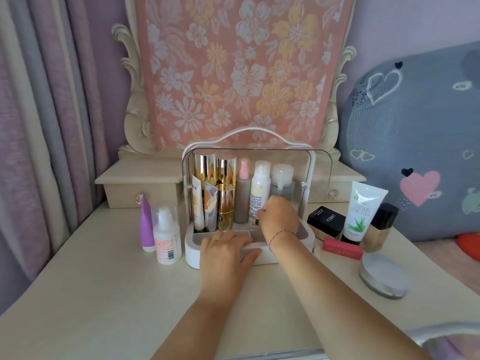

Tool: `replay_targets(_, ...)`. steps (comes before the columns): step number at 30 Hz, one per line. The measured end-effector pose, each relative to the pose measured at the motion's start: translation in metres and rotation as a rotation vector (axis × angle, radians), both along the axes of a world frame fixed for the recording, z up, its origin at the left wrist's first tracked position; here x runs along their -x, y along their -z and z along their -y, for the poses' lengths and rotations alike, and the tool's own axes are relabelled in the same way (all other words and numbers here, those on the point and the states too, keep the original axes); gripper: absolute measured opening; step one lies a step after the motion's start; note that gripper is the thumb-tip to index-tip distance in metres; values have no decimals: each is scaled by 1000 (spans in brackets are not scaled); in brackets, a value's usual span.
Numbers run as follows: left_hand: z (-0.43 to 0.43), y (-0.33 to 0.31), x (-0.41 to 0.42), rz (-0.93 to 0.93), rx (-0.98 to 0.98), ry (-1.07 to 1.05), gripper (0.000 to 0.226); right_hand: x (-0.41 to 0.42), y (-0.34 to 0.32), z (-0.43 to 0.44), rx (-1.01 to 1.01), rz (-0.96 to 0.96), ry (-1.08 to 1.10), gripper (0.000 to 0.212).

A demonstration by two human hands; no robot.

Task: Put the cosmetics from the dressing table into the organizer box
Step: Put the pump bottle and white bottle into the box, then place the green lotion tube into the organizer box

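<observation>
Two hands at the organizer box: left hand flat, open on its rim; right hand curled inside, grip unclear; right of it, black "LANBENA" box, "ALOE VERA" tube

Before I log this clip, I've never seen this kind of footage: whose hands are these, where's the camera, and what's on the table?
There is no machine here: one head-worn camera looks down at a person's bare hands. The left hand rests flat on the front rim of the white organizer box, steadying it. The right hand reaches inside near a white spray bottle; whether its fingers hold anything is hidden. Still on the dressing table: a purple tube, an aloe vera tube, a pink lipstick box and a round compact.
</observation>
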State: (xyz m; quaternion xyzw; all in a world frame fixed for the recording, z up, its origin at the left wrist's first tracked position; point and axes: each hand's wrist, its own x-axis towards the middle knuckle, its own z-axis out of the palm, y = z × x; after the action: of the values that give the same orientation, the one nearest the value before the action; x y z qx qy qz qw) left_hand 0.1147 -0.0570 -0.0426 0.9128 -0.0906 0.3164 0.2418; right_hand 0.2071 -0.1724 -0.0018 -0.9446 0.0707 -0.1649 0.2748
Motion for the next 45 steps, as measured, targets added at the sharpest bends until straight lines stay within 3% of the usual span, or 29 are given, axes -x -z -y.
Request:
replay_targets(5, 0, 0, 0, -6, 15, 8, 20, 0, 1, 0, 24, 12, -6, 44)
replay_targets(16, 0, -2, 3, -20, 23, 16, 31, 3, 0, -1, 60, 22, -19, 11)
replay_targets(21, 0, -1, 2, -19, 34, 20, 22, 14, -2, 1, 60, 87, -35, 21)
replay_targets(25, -1, 1, 0, 11, 30, 21, 32, 47, -5, 21, -116, 284, -61, 6)
replay_targets(29, -1, 1, 0, 41, 37, 38, 40, 79, -12, 68, -353, 559, 18, 15)
replay_targets(32, -1, 1, 1, 43, 34, 41, 40, 81, -19, 114, -382, 719, 180, 29)
replay_targets(35, 0, 1, 1, 39, 39, 46, 40, 67, -27, 153, -340, 672, 288, 51)
replay_targets(37, 0, 1, 1, 34, 39, 45, 39, 57, -32, 168, -282, 604, 294, 55)
replay_targets(42, 0, 0, 3, 33, 32, 36, 38, 46, -38, 179, -330, 461, 232, 25)
replay_targets(45, 0, 0, 2, 26, 35, 37, 38, 45, -37, 181, -339, 434, 193, 18)
